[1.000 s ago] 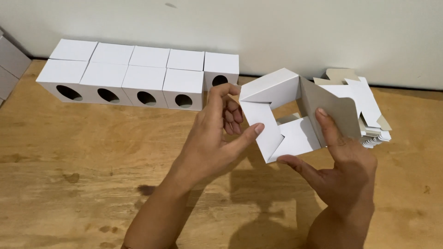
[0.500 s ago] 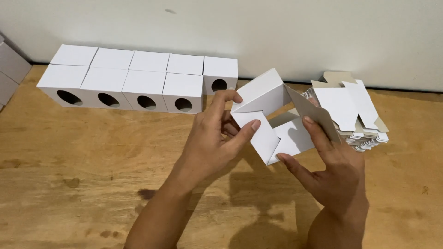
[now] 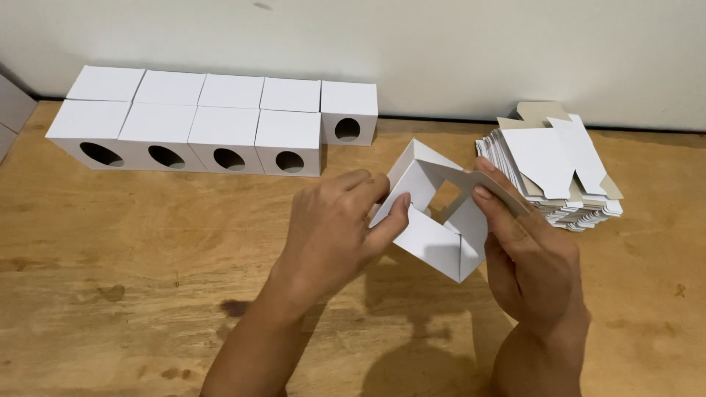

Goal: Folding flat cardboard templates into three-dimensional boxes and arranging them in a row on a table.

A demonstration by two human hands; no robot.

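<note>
- Your left hand [image 3: 331, 231] pinches the half-folded white box [image 3: 434, 220], thumb on a flap.
- Your right hand [image 3: 533, 261] grips its right wall.
- The box sits between both grips, above the counter [image 3: 147, 242].

A single head-worn camera looks steeply down and forward from above the wooden table [image 3: 132, 250], facing the pale wall [image 3: 441, 51] at its far edge. It sits close — the left hand [image 3: 331, 235] and right hand [image 3: 533, 257] fill the lower middle, forearms cut off by the bottom edge. With no second view, nothing is shared — the table runs past both side edges.
</note>
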